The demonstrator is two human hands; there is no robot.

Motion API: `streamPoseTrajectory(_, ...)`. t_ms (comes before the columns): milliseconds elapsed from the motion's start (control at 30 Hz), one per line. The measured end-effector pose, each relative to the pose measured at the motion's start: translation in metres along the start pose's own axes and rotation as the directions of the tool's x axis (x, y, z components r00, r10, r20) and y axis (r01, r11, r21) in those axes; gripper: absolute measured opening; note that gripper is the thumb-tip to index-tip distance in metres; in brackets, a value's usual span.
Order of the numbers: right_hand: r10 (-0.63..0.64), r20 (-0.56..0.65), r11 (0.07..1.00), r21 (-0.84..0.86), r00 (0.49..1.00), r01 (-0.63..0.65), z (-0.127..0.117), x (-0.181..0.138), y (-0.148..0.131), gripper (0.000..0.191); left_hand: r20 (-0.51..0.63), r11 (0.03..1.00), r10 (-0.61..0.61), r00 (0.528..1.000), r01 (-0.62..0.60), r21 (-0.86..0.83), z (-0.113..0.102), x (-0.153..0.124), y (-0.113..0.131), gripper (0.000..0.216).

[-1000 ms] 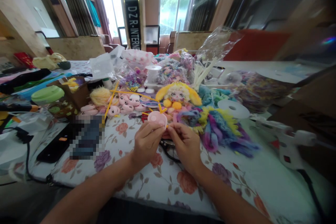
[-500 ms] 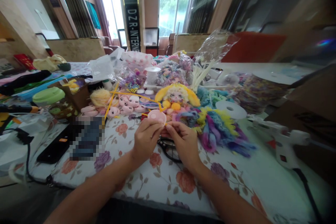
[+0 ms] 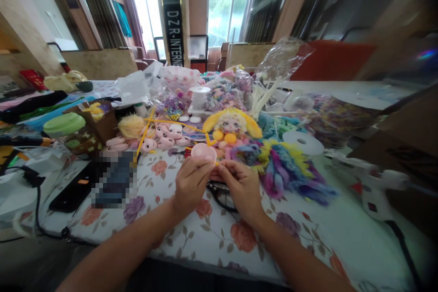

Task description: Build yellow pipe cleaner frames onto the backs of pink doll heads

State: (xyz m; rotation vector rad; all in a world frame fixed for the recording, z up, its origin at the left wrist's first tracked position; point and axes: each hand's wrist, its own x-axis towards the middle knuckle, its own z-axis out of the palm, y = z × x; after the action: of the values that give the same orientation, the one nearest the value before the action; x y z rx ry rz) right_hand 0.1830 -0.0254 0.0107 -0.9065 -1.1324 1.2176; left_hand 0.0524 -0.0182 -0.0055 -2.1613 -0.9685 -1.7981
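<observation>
My left hand (image 3: 192, 181) is closed, thumb and fingertips pinching the near edge of a pink, shallow, bowl-shaped piece (image 3: 202, 151) that looks like part of a doll head. Fingertips of my right hand (image 3: 242, 186) press together close by on a small yellow strip (image 3: 216, 163), which looks like a fuzzy stem; its ends are hidden. Beneath my hands lie scissors with black handles (image 3: 222, 200). Just beyond, a doll with long yellow ears (image 3: 231, 125) faces me. Several pink doll-face pieces (image 3: 167, 134) and bent yellow stems (image 3: 181, 123) lie to its left.
Multicoloured fluffy fibre (image 3: 287, 171) is heaped at right, beside a white spool disc (image 3: 303, 142). A white glue gun (image 3: 374, 187) with its cord stands far right. Phones (image 3: 73, 187) and a green-lidded jar (image 3: 64, 127) are on the left. Plastic bags (image 3: 282, 64) crowd the back.
Both hands keep their pinch, with only a very slight shift. The view has drifted a little; nothing on the table has visibly moved.
</observation>
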Motion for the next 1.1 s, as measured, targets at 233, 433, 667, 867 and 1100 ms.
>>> streamPoseTrajectory(233, -0.014, 0.006, 0.999, -0.042, 1.0, 0.015, -0.001, 0.0, 0.001, 0.02, 0.023, 0.999, -0.005, 1.0, 0.005, -0.038, 0.001, -0.007, -0.003, 0.026)
streamPoseTrajectory(433, 0.029, 0.025, 0.999, -0.037, 0.999, -0.029, -0.004, 0.004, 0.006, 0.023, 0.122, 0.998, -0.051, 0.991, 0.054, -0.02, 0.006, -0.008, -0.004, 0.019)
streamPoseTrajectory(667, 0.196, -0.087, 0.974, 0.133, 0.977, -0.184, -0.016, 0.019, 0.017, 0.028, 0.242, 0.953, 0.088, 0.966, -0.152, 0.262, -0.057, 0.004, -0.003, 0.039)
streamPoseTrajectory(867, 0.217, -0.095, 0.968, 0.147, 0.972, -0.201, -0.018, 0.024, 0.025, 0.028, -0.04, 0.831, -0.237, 0.971, 0.224, 0.51, -0.175, -0.029, -0.048, 0.041)
streamPoseTrajectory(1100, 0.209, -0.099, 0.975, 0.101, 0.973, -0.199, -0.017, 0.024, 0.027, 0.024, -0.139, 0.625, -0.496, 0.857, 0.464, 0.628, -0.279, -0.099, -0.08, 0.034)
